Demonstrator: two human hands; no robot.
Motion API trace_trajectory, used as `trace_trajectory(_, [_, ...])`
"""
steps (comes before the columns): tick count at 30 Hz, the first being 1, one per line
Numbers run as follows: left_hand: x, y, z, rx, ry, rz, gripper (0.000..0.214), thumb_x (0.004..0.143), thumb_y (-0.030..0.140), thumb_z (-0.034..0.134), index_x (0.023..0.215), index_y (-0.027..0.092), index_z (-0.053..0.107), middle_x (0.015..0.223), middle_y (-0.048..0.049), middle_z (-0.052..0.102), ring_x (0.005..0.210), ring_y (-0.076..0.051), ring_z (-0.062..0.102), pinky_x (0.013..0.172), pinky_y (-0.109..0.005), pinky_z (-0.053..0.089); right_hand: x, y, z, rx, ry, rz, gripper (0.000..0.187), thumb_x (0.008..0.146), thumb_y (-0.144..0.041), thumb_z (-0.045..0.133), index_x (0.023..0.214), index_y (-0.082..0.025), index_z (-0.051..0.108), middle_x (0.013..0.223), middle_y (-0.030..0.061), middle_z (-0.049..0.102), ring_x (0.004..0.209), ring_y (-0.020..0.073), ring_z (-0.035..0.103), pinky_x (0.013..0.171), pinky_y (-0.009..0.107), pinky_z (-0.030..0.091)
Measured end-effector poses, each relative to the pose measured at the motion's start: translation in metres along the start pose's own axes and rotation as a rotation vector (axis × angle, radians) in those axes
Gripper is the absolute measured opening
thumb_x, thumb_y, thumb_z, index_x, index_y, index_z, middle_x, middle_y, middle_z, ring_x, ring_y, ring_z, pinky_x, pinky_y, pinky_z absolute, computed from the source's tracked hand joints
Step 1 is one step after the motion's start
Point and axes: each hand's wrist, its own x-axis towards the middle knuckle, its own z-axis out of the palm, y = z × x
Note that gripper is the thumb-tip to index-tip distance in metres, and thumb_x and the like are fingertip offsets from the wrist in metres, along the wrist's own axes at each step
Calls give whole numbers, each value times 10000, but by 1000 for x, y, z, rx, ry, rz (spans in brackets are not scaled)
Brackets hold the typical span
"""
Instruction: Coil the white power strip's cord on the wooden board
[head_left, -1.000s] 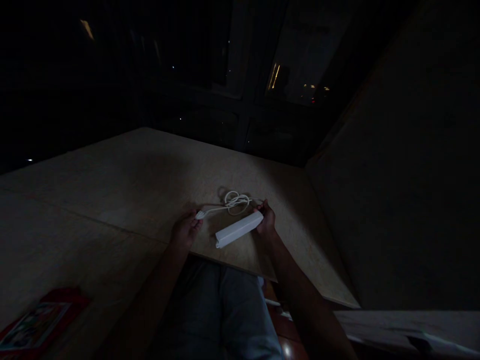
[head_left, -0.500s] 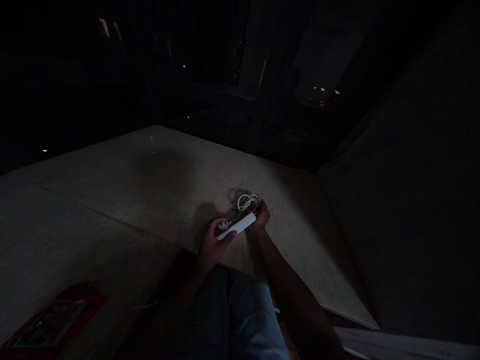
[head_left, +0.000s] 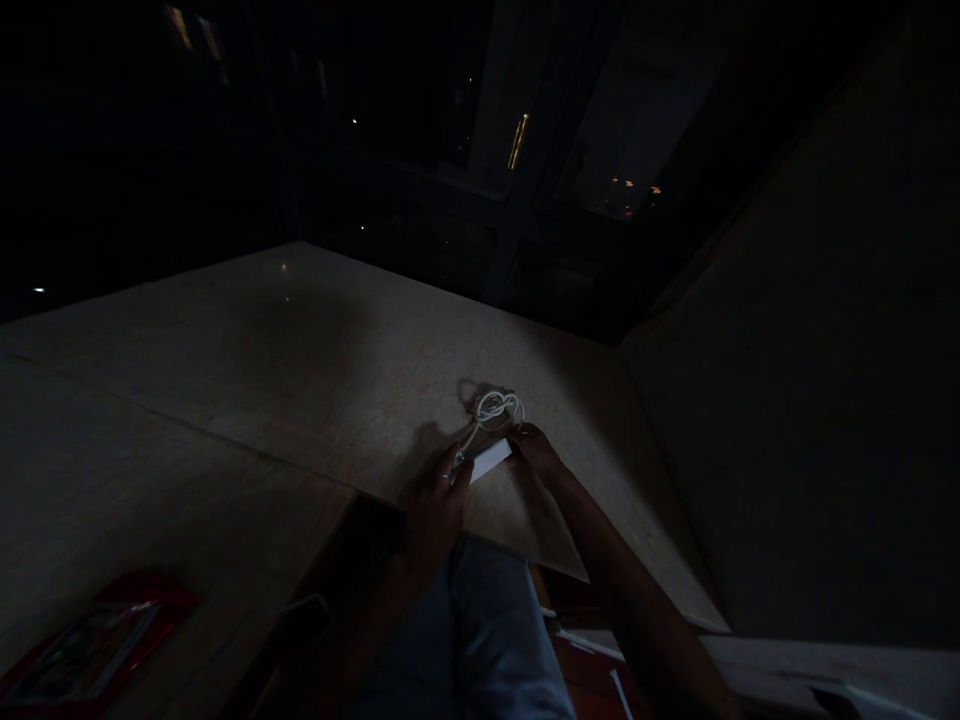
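Observation:
Between my hands is a slim white bar-shaped block (head_left: 489, 459), lit on its top face; its exact kind is too dark to tell. A pale cord (head_left: 493, 402), looped loosely, lies just beyond it and runs back toward my left fingers. My left hand (head_left: 441, 505) is closed round the block's near left end, with a small pale piece at the fingertips, perhaps the cord's plug. At the far right end, my right hand (head_left: 536, 452) has its fingers bent against the block, close to the cord loops. Shadow hides the undersides of both hands.
The light stone-like ledge (head_left: 337, 370) meets dark windows (head_left: 420, 190) at the back and a wall (head_left: 787, 450) on the right. A red packet (head_left: 94, 640) lies at lower left. My legs in jeans (head_left: 499, 640) are below the ledge's front edge.
My right hand has moved from behind the cord loops down onto the block's right end. My left hand has turned and covers more of the block. The view has shifted slightly.

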Motion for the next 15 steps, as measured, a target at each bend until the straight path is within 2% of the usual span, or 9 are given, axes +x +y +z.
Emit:
trace_trajectory(4, [-1, -1, -1, 33, 55, 43, 438, 895, 113, 530, 1292, 261, 641, 1458, -94, 537, 1109, -285, 660, 873, -402, 573, -21, -3, 7, 129, -46, 36, 301, 615, -443, 724, 764, -197, 637, 738, 20, 687, 686, 179, 646, 614, 284, 520])
trace_trajectory(7, [-2, -6, -3, 34, 88, 92, 395, 911, 167, 539, 1287, 234, 642, 1468, -114, 523, 1210, -309, 608, 926, -424, 552, -25, -1, 20, 260, -35, 22, 318, 588, -423, 764, 757, -187, 636, 721, 8, 669, 673, 160, 624, 614, 266, 503])
trace_trajectory(11, [-2, -17, 0, 29, 63, 114, 440, 907, 106, 498, 1314, 223, 621, 1499, -101, 487, 1331, -315, 509, 1008, -442, 502, -16, 3, 45, 366, -7, -30, 361, 579, -470, 776, 750, -192, 621, 716, 10, 668, 645, 161, 612, 612, 282, 500])
trace_trajectory(15, [4, -31, 1, 35, 24, 69, 529, 875, 28, 452, 1351, 211, 594, 1527, -86, 446, 1405, -322, 415, 1059, -479, 448, 2, 5, 73, 244, 33, -170, 383, 685, -541, 687, 853, -203, 625, 806, 45, 708, 701, 187, 646, 643, 304, 520])
